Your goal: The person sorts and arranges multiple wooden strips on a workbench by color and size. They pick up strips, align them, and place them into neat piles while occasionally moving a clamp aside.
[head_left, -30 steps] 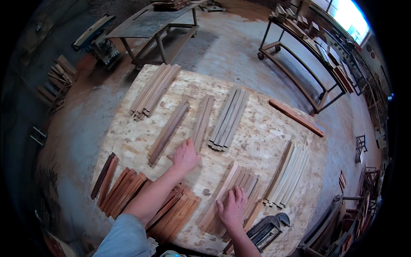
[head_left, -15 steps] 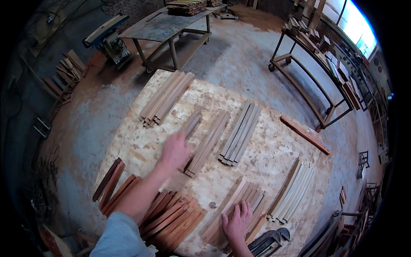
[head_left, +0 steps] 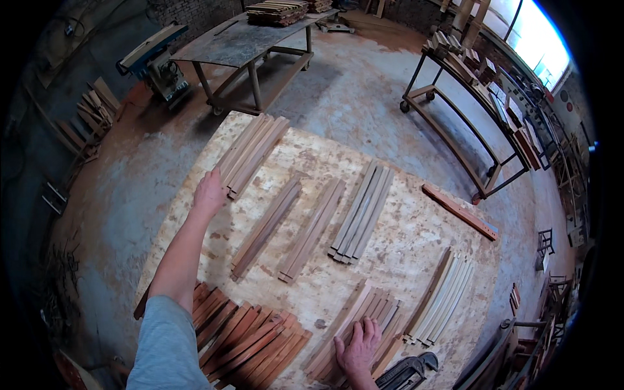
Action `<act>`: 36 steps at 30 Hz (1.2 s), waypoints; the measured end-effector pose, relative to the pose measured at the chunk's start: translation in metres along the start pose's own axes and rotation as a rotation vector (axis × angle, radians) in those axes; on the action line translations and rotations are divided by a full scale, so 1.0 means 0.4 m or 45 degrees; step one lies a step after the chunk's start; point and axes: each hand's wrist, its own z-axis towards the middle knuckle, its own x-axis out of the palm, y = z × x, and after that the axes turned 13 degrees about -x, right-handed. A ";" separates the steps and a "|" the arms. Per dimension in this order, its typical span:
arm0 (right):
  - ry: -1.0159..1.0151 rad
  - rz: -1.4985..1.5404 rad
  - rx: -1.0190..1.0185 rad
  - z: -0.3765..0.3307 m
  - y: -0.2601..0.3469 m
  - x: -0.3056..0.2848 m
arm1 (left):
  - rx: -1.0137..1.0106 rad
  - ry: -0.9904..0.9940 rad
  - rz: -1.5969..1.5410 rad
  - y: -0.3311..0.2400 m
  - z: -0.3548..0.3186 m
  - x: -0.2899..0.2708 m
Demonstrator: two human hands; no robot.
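Note:
My left hand (head_left: 209, 192) is at the near end of a bundle of pale brown wooden strips (head_left: 255, 151) at the far left of a blotchy worktable. Its fingers are bent together around the bundle's left edge, and the fingertips are partly hidden. Lower down, my right hand (head_left: 359, 344) lies with spread fingers on a row of wooden strips (head_left: 364, 305). Between the hands are a narrow stack of brown strips (head_left: 266, 227), a paler stack (head_left: 313, 231) and a greyish bundle (head_left: 361, 211).
Reddish wooden pieces (head_left: 253, 344) are heaped at the near left. Whitish strips (head_left: 442, 299) and a dark metal clamp (head_left: 408, 372) lie at the near right. A single reddish bar (head_left: 460, 211) is by the right edge. A metal table (head_left: 227, 42) and wheeled rack (head_left: 448, 123) stand beyond.
My left hand has moved from the narrow brown stack, now uncovered, to the far-left bundle's near end. My right hand stays on its strips. The view has shifted slightly.

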 end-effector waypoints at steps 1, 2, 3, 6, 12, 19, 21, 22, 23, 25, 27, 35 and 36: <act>0.004 -0.005 0.001 0.001 0.002 0.000 | -0.018 0.033 -0.003 -0.002 0.003 -0.003; 0.007 -0.011 0.002 0.002 0.004 -0.001 | -0.021 0.014 0.003 -0.002 0.006 0.000; 0.009 -0.018 0.003 0.002 0.005 -0.002 | -0.022 -0.006 0.007 -0.007 0.009 0.005; 0.026 -0.024 0.015 0.002 0.010 -0.003 | 0.007 -0.001 -0.115 -0.006 0.008 0.003; 0.025 0.030 0.010 0.016 0.025 -0.032 | -0.407 0.953 -1.488 0.020 -0.068 -0.008; 0.027 0.008 0.025 0.012 0.018 -0.028 | -0.328 1.275 -1.971 0.000 -0.301 -0.032; 0.020 0.000 0.032 0.008 0.014 -0.022 | -0.348 1.316 -2.003 -0.004 -0.347 -0.036; 0.020 -0.004 0.029 0.008 0.014 -0.021 | -0.343 1.340 -1.990 -0.003 -0.362 -0.036; 0.020 -0.008 0.027 0.008 0.015 -0.020 | -0.339 1.365 -1.978 -0.001 -0.375 -0.035; 0.012 -0.004 0.026 0.005 0.016 -0.018 | -0.289 1.460 -1.979 0.015 -0.398 -0.039; -0.003 0.007 0.030 0.007 0.011 -0.012 | -0.319 1.454 -1.878 0.021 -0.419 -0.048; 0.010 0.013 0.046 0.008 0.015 -0.018 | -0.256 1.217 -1.455 -0.023 -0.498 -0.011; 0.008 -0.004 0.045 0.007 0.010 -0.013 | -0.228 1.177 -1.300 -0.033 -0.499 -0.003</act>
